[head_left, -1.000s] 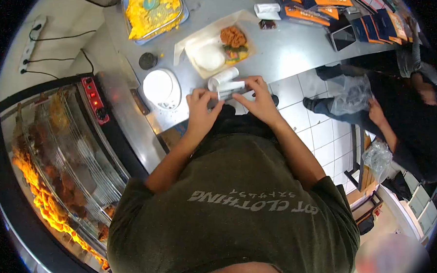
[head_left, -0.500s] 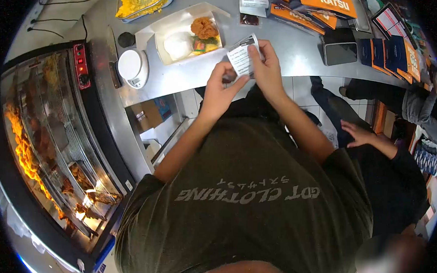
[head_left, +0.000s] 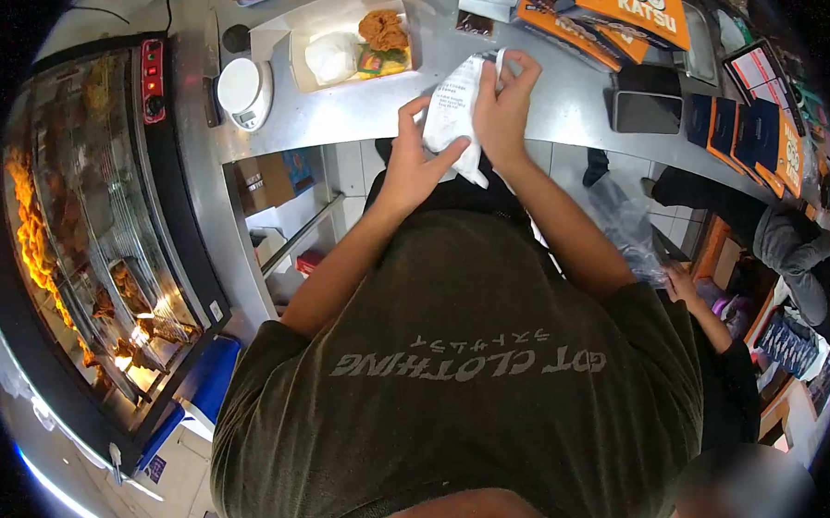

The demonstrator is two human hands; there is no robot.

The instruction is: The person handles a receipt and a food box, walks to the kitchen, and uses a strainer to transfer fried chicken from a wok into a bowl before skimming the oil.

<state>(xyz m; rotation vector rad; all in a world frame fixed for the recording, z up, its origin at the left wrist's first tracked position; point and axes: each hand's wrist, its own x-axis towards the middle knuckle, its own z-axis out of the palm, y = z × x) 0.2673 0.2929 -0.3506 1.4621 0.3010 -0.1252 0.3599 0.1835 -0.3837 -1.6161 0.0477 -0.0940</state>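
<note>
Both hands are on a white printed receipt [head_left: 452, 112] in front of my body, at the counter's edge. The paper is creased, and its lower end tapers to a point. My left hand [head_left: 410, 162] grips its left side, with the thumb over the lower part. My right hand [head_left: 502, 115] pinches the upper right side, its fingers partly behind the paper. Beyond them on the counter sits an open food box [head_left: 367, 83], holding a white mound of rice [head_left: 332, 58], a fried piece [head_left: 382, 29] and a green-and-yellow packet [head_left: 379, 63].
At left stand a white scale [head_left: 245, 94] and a lit food warmer [head_left: 111, 218]. Orange Katsu boxes [head_left: 629, 14], a small dark sauce sachet [head_left: 476, 22], a dark phone-like device [head_left: 646, 112] and folded boxes [head_left: 745, 134] lie rightward. Another person's hand [head_left: 681, 282] is beside a clear plastic bag [head_left: 625, 226].
The receipt now shows a longer stretch of paper, hanging lower between my hands. My right hand has risen slightly. The other person's hand has moved down beside a clear bag.
</note>
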